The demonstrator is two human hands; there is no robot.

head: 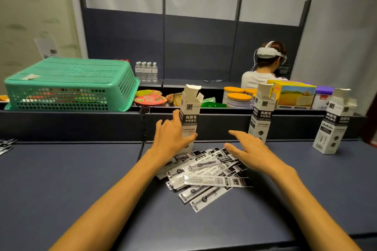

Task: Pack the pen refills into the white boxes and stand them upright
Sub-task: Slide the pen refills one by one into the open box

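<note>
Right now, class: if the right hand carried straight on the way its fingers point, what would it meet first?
Probably the leftmost white box, which the left hand grips. The right hand hovers open above the pen refills, fingers pointing forward and left; depth is uncertain.

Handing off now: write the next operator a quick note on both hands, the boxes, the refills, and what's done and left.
Left hand: touching the left box, grip unclear.
Right hand: open, empty, over the refills.
Three white boxes upright, flaps open: left, middle box, right box.
Refills lie in a loose pile on the table.
Done: boxes standing.
Left: load the pile; contents of boxes not visible.
</note>
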